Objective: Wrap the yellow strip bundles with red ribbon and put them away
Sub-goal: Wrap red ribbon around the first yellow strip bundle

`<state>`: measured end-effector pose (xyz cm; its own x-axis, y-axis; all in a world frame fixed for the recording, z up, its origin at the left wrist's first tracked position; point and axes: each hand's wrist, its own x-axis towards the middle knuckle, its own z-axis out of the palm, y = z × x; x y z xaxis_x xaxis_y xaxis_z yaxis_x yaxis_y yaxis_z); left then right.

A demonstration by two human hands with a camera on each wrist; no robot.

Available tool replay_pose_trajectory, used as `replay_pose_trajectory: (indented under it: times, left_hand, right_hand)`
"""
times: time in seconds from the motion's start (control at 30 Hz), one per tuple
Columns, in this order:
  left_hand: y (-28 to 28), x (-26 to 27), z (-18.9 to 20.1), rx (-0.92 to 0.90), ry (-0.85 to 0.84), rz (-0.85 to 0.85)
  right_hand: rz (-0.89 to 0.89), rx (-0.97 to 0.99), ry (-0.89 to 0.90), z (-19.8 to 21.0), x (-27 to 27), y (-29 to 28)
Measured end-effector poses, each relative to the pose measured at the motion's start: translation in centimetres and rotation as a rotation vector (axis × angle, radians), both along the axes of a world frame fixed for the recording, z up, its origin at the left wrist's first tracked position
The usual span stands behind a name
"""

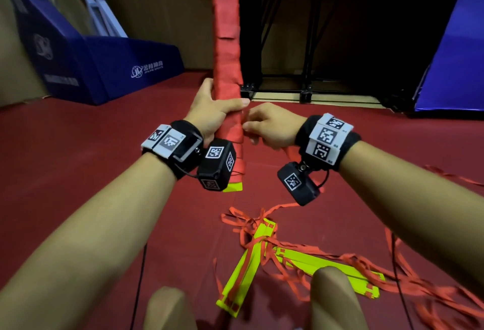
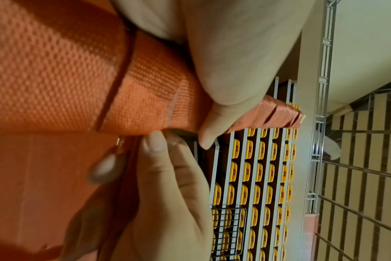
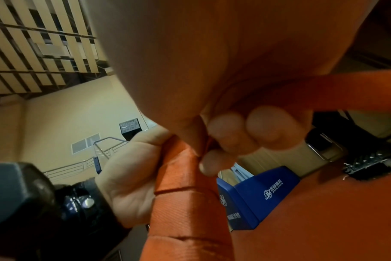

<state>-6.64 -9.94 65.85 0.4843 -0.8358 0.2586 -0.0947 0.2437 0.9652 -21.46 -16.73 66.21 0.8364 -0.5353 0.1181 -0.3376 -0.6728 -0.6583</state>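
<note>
A long bundle wrapped in red ribbon (image 1: 226,49) stands upright before me, with its yellow end (image 1: 234,187) showing at the bottom. My left hand (image 1: 214,112) grips it, thumb across the front. In the left wrist view the wrapped bundle (image 2: 78,79) fills the left side under that hand. My right hand (image 1: 267,126) pinches the loose red ribbon (image 1: 289,150) against the bundle's right edge; in the right wrist view its fingertips (image 3: 225,134) press ribbon onto the wrapped bundle (image 3: 181,203). More yellow strip bundles (image 1: 246,266) lie on the floor amid tangled ribbon.
Red floor mat (image 1: 91,130) all round. Blue padded base (image 1: 110,67) at the back left, black metal stand (image 1: 288,83) behind the bundle, blue panel (image 1: 455,62) at the right. Loose red ribbon (image 1: 419,285) sprawls over the floor on the right. My knees (image 1: 335,301) are at the bottom.
</note>
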Motion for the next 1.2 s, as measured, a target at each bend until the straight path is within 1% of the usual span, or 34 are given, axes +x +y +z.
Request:
replay_pose_trajectory:
  times: [0.17, 0.3, 0.37, 0.43, 0.47, 0.5, 0.57, 0.6, 0.67, 0.7, 0.77, 0.8, 0.83, 0.87, 0.93, 1.03, 1.13, 1.2]
  left_hand:
    - [-0.1, -0.2, -0.5, -0.004, -0.002, 0.044]
    - [-0.2, -0.5, -0.6, 0.021, -0.055, 0.175]
    - [-0.2, -0.6, -0.5, 0.071, -0.154, 0.255]
    - [-0.4, -0.8, -0.3, 0.091, -0.196, 0.281]
    - [-0.4, -0.9, -0.1, 0.093, -0.160, 0.258]
    - [-0.3, -1.1, 0.1, 0.086, -0.067, 0.208]
    - [0.2, -1.6, 0.4, 0.045, 0.187, 0.063]
    - [0.5, -1.6, 0.6, 0.032, 0.277, -0.016]
    - [1.3, -1.3, 0.8, 0.011, 0.364, -0.143]
    - [1.6, -0.8, 0.7, 0.004, 0.393, -0.193]
    - [2.3, 0.3, 0.1, 0.008, 0.498, -0.279]
    - [2.6, 0.5, -0.1, 0.021, 0.519, -0.335]
    - [2.7, 0.5, -0.3, 0.046, 0.501, -0.398]
    - [2.8, 0.1, -0.2, 0.088, 0.458, -0.453]
    - [2.5, -0.6, 0.0, 0.170, 0.428, -0.502]
    - [2.1, -1.1, 0.6, 0.202, 0.413, -0.503]
    - [1.6, -1.2, 0.4, 0.245, 0.394, -0.450]
    - [0.9, -1.3, -0.1, 0.227, 0.298, -0.381]
  right_hand:
    - [-0.040, -0.195, 0.022, 0.2, 0.0, 0.4]
    - [-0.141, -0.178, 0.041, 0.0, 0.8, 1.9]
    - [-0.196, -0.196, 0.036, -0.3, 1.1, 2.8]
    - [-0.268, -0.234, 0.034, -0.6, 1.4, 3.3]
    - [-0.303, -0.260, 0.042, -0.7, 1.5, 3.3]
    - [-0.330, -0.294, 0.055, -0.8, 1.6, 3.2]
    - [-0.343, -0.332, 0.084, -0.8, 1.5, 2.7]
    - [-0.329, -0.307, 0.090, -0.7, 1.4, 2.5]
    - [-0.241, -0.161, 0.028, -0.8, 0.9, 1.6]
    - [-0.166, -0.014, -0.051, -0.9, 0.5, 1.1]
    - [0.012, 0.403, -0.235, -1.3, -0.4, 0.2]
    - [0.105, 0.583, -0.286, -1.6, -0.6, -0.1]
    - [0.189, 0.701, -0.304, -1.9, -0.6, -0.3]
    - [0.259, 0.773, -0.303, -2.2, -0.5, -0.2]
    - [0.342, 0.858, -0.313, -2.6, -0.4, 0.1]
    - [0.361, 0.915, -0.361, -2.7, -0.6, -0.4]
    - [0.348, 0.848, -0.308, -2.2, -1.6, -0.8]
    - [0.242, 0.740, -0.227, -1.9, -2.1, -1.3]
